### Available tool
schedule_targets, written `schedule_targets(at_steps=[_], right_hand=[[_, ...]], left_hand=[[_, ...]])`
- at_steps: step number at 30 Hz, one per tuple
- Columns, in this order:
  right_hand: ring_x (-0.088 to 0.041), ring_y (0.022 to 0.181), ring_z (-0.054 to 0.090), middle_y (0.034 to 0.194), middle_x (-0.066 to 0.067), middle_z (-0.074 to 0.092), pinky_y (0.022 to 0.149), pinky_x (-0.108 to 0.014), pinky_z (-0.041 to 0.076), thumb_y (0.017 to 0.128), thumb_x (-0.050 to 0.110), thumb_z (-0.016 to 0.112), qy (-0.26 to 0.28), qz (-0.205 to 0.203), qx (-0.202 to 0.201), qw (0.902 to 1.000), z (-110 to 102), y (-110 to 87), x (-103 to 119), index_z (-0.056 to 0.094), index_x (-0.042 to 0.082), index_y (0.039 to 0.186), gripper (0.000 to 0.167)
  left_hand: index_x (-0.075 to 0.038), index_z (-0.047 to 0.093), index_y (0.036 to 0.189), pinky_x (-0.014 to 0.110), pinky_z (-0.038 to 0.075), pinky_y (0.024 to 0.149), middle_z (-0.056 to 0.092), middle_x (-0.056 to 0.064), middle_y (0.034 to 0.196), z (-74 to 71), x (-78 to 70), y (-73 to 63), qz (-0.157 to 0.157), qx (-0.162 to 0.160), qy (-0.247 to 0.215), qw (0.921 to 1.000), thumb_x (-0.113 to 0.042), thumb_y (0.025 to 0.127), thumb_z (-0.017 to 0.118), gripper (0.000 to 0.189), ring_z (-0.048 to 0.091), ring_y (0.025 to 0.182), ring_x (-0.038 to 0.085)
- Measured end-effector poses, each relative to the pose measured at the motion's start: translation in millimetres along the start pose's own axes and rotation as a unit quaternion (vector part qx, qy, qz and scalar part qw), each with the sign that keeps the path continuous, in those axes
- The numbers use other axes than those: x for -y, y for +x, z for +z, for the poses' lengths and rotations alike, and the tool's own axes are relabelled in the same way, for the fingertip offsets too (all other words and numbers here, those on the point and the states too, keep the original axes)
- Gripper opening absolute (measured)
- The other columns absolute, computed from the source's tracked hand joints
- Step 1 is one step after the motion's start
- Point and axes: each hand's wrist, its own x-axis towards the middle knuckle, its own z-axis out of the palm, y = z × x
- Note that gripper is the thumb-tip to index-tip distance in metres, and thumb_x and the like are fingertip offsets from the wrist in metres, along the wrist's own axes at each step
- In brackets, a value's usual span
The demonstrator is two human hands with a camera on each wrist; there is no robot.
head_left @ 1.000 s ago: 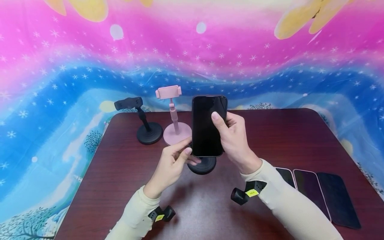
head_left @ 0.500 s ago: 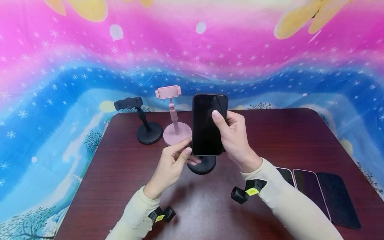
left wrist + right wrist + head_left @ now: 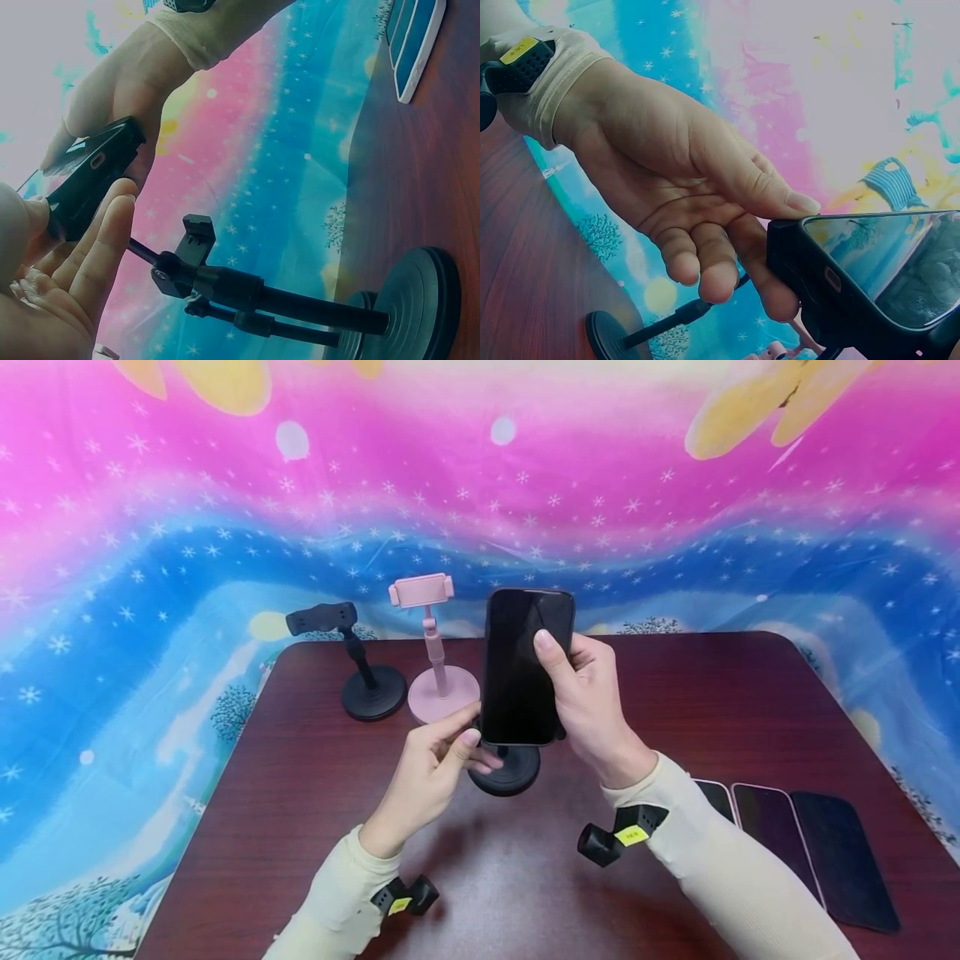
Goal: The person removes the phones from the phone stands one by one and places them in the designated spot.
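In the head view my right hand (image 3: 592, 710) holds a black smartphone (image 3: 521, 693) upright, thumb across its screen and fingers behind it. Behind and below the phone, a black phone stand (image 3: 510, 774) shows its round base; the phone hides most of the clamp. My left hand (image 3: 427, 777) is at the phone's lower left, thumb and index finger pinching the dark edge there, which looks like the stand's clamp. From the right wrist view, the left thumb and index finger (image 3: 776, 296) straddle a dark block at the phone's corner. Its other fingers are loosely bent.
Behind to the left stand another black phone stand (image 3: 371, 693) and a pink phone stand (image 3: 442, 693). At the right of the brown table (image 3: 300, 860) lie three phones, among them a dark phone (image 3: 847, 860), partly behind the right sleeve. A patterned cloth (image 3: 225, 527) hangs behind.
The right hand has raised the phone slightly and shifted it a little to the right, with a small tilt. The left hand and the stand's base have not visibly moved.
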Motion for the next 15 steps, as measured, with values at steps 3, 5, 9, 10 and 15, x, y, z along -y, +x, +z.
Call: schedule_targets(at_steps=[3,5,9,10,15], right_hand=[[-0.012,0.076,0.074,0.087,0.005,0.078,0.068,-0.028,0.062,0.104,0.01,0.053,0.003,0.002,-0.005,1.0,-1,1.3,-1,0.077,0.02,0.094,0.028],[-0.01,0.074,0.073,0.085,0.005,0.078,0.067,-0.026,0.061,0.105,0.01,0.053,0.009,0.003,-0.011,0.9999,0,2.9,-1,0.078,0.02,0.092,0.029],[-0.008,0.073,0.072,0.084,0.006,0.078,0.065,-0.023,0.06,0.106,0.014,0.052,0.029,-0.005,-0.032,0.9991,0,8.4,1,0.078,0.02,0.092,0.03],[-0.007,0.074,0.072,0.084,0.006,0.078,0.066,-0.023,0.06,0.106,0.015,0.053,0.033,-0.009,-0.036,0.9988,0,9.5,1,0.078,0.019,0.093,0.029],[-0.01,0.079,0.074,0.089,0.005,0.078,0.069,-0.026,0.062,0.106,0.013,0.052,0.026,-0.014,-0.026,0.9992,1,9.0,2,0.078,0.019,0.097,0.028]], left_hand=[[0.006,0.049,0.145,0.035,0.065,0.075,0.07,0.031,0.109,0.0,0.4,-0.1,-0.001,-0.001,0.002,1.0,-0.013,0.105,0.052,0.044,0.075,0.079,0.037],[0.006,0.049,0.145,0.036,0.065,0.075,0.07,0.031,0.108,0.1,1.0,-0.7,-0.001,-0.002,0.001,1.0,-0.013,0.105,0.052,0.044,0.075,0.078,0.035],[0.004,0.051,0.145,0.038,0.065,0.074,0.071,0.029,0.115,0.6,2.0,-3.8,0.0,-0.007,0.0,1.0,-0.011,0.105,0.053,0.043,0.077,0.078,0.026],[0.003,0.051,0.145,0.038,0.065,0.074,0.071,0.028,0.115,1.1,2.1,-4.4,0.001,-0.008,0.0,1.0,-0.011,0.105,0.054,0.042,0.077,0.078,0.023],[-0.001,0.058,0.139,0.038,0.065,0.076,0.072,0.023,0.116,4.5,2.6,-3.4,0.002,-0.016,0.002,0.9999,-0.01,0.105,0.053,0.035,0.076,0.078,0.016]])
